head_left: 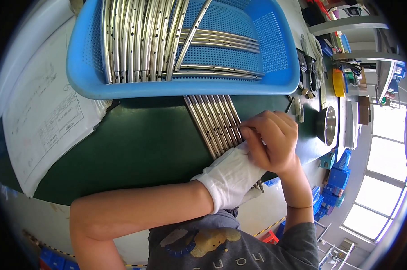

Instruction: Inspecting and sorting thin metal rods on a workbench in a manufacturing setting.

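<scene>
1. The metal tubes [212,121] lay side by side on the green table [122,148], looking stiff, smooth, likely slippery and fairly light apiece, best held mid-length
2. Their long axes ran from the blue basket [185,88] toward the person, near ends slanting right
3. The gloved left hand [230,173] covered them, whether clamped I couldn't tell; the bare right hand [273,139] pinched a tiny slim piece [236,127]
</scene>
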`<state>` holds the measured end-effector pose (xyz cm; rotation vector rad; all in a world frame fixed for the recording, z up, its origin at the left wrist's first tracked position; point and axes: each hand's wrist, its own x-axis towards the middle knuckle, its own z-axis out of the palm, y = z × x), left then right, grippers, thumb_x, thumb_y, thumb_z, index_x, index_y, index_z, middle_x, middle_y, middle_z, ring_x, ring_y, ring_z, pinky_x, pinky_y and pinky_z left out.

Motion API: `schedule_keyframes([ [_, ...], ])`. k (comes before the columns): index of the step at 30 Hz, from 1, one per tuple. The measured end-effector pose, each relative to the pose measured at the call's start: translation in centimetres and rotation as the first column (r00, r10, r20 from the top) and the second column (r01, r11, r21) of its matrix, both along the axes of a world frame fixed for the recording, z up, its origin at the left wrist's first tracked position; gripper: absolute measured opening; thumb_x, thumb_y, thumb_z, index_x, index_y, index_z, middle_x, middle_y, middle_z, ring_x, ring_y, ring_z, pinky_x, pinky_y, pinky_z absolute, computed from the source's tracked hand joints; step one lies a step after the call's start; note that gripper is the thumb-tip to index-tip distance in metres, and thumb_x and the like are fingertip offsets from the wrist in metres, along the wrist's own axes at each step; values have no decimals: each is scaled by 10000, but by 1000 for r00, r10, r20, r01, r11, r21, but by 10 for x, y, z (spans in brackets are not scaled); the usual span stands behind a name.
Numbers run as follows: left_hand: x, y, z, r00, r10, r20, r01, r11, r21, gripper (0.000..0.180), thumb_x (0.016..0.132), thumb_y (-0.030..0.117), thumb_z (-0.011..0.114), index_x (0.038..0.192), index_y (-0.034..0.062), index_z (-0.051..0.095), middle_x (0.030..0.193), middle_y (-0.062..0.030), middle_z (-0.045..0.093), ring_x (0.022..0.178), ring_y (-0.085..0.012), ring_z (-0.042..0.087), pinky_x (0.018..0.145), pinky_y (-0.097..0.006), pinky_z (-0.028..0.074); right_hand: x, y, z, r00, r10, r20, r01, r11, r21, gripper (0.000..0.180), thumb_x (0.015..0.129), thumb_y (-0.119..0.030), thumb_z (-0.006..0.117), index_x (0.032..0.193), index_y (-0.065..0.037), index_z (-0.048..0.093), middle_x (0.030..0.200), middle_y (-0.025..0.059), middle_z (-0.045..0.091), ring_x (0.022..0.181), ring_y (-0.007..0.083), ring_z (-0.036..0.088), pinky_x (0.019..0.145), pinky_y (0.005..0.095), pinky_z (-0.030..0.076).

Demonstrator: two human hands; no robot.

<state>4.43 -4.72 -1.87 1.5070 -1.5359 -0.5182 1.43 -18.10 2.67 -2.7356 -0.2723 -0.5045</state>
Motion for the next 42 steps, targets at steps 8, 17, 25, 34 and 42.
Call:
schedule_keyframes([
  [8,1,2,0,999,-35,-34,37,997,61,397,783,335,604,1049,41,571,977,-193,592,919,-364,561,833,-447,431,4,2,-5,1000,23,10,-23,1000,-17,117,681,-69,682,724,-70,573,617,30,530,459,213,481,442,309,374],
  [17,-5,1,-4,998,-59,-16,60,995,77,429,804,367,568,1088,45,555,1044,-200,566,960,-360,542,853,-451,419,5,0,-5,999,50,19,-50,999,17,134,643,-65,681,714,-67,567,611,33,498,455,215,450,432,318,357],
  [25,0,-1,-2,995,-100,-26,102,987,127,413,799,359,578,1072,49,560,1024,-195,572,947,-359,541,862,-450,413,-1,-1,-2,999,7,-43,-7,1000,6,116,670,-56,680,724,-64,578,619,46,526,461,235,469,437,328,369],
  [34,-2,0,-5,995,-88,-56,93,991,97,413,794,346,589,1082,52,558,1029,-193,577,967,-365,539,866,-452,416,0,5,-10,999,-29,-20,30,997,72,104,680,-35,674,730,-62,587,626,47,549,458,232,487,447,316,389],
  [42,-2,-3,-7,989,-139,-45,144,980,137,452,818,375,553,1114,34,541,1086,-209,553,1019,-364,518,913,-456,386,2,3,-8,999,-5,-40,7,999,51,106,677,-40,676,722,-61,582,627,49,551,465,229,492,443,325,382],
])
